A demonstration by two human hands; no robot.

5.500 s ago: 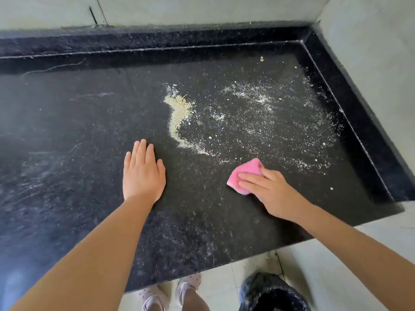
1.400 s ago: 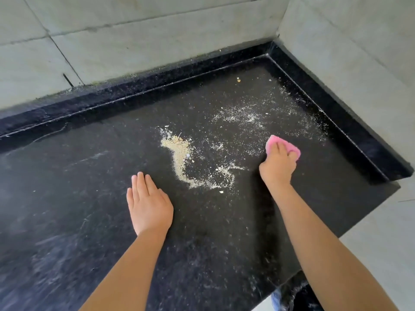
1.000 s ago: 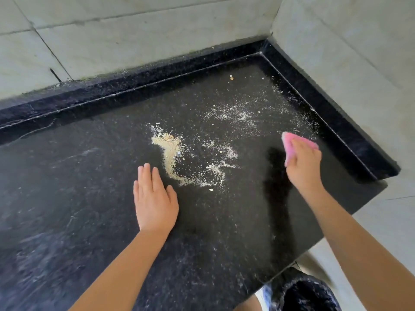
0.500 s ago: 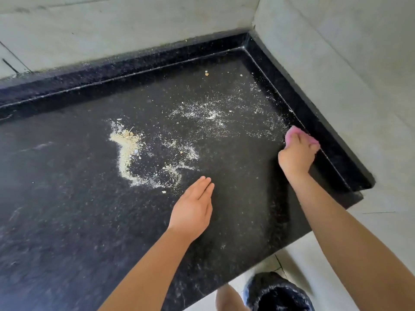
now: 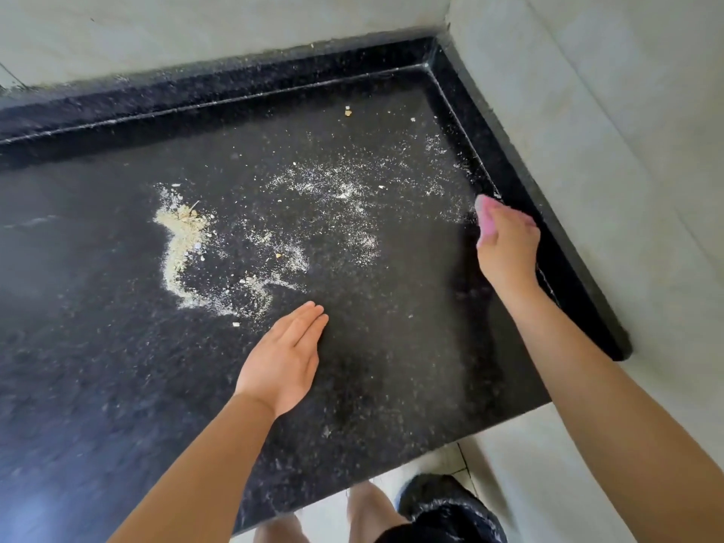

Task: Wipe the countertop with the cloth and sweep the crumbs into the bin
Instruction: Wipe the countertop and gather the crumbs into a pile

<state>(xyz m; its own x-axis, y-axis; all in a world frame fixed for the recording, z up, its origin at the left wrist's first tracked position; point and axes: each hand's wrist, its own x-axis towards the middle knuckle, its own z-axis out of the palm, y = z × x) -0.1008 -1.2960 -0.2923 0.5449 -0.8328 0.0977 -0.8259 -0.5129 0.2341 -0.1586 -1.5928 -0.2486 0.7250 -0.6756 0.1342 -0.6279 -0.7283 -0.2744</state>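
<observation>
Lowest in view, below the front edge: bare legs (image 5: 364, 511) over pale floor tiles (image 5: 435, 464), with a black bin (image 5: 450, 511) just right of them, mouth partly cut off by the frame.

Above that, dark speckled tabletop (image 5: 98, 366), filling most of the picture.

Left hand (image 5: 284, 356) stretched out over the middle of the tabletop, tilted on its outer edge, fingers (image 5: 305, 319) straight and pressed together, thumb tucked along the palm, holding nothing. Whether touching the stone or hanging just above it, impossible to tell.

Just beyond those fingertips, crumbs (image 5: 182, 244): a thick tan curved ridge to the left, with a thinner tail bending back toward the hand. Finer white dust (image 5: 333, 186) scattered farther back and to the right.

Right hand (image 5: 507, 244) near the right side of the tabletop, close beside the raised black lip (image 5: 548, 244). Fingers curled round a pink cloth (image 5: 485, 219), only a small blurred part of it showing past the knuckles. Cloth down at the surface, at the right fringe of the white dust.

Farther still, a few separate bits (image 5: 347, 110) lying near the back corner. Beyond the lip, pale wall (image 5: 235, 29) at the back and on the right.
</observation>
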